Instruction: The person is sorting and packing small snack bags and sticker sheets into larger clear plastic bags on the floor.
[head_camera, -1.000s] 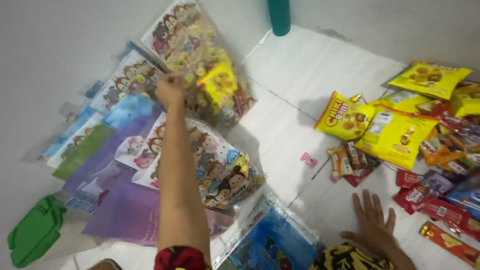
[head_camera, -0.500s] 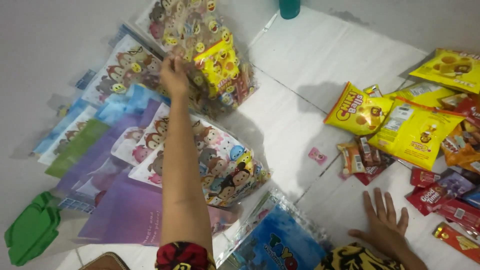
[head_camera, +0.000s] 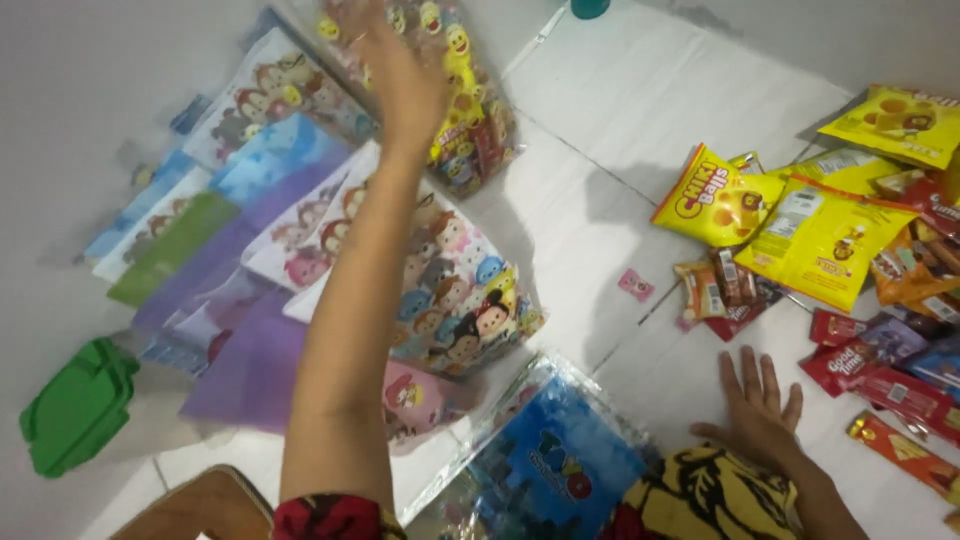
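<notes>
On the white tiled floor (head_camera: 620, 110) nearest us, our right hand (head_camera: 757, 415) lies flat with the fingers spread, palm down, holding nothing; it rests just near a blue-printed clear bag (head_camera: 555, 465) on its left and the red snack bars (head_camera: 890, 385) on its right. At the near left we see a green plastic lid (head_camera: 75, 405) lying apart from everything else. Farther in, a fan of flat cartoon-printed gift bags (head_camera: 300, 250) spreads across the left, purple, green and blue among them, with a filled cartoon bag (head_camera: 460, 300) lying beside our forearm. To the right, yellow snack packets (head_camera: 790, 220) are heaped together, and a small pink wrapper (head_camera: 636, 285) lies alone between them and the bags. At the far end our left hand (head_camera: 400, 70) reaches out over a filled clear bag with yellow faces (head_camera: 470, 110); the hand is blurred, and we cannot tell whether it grips the bag or only hovers above it.
</notes>
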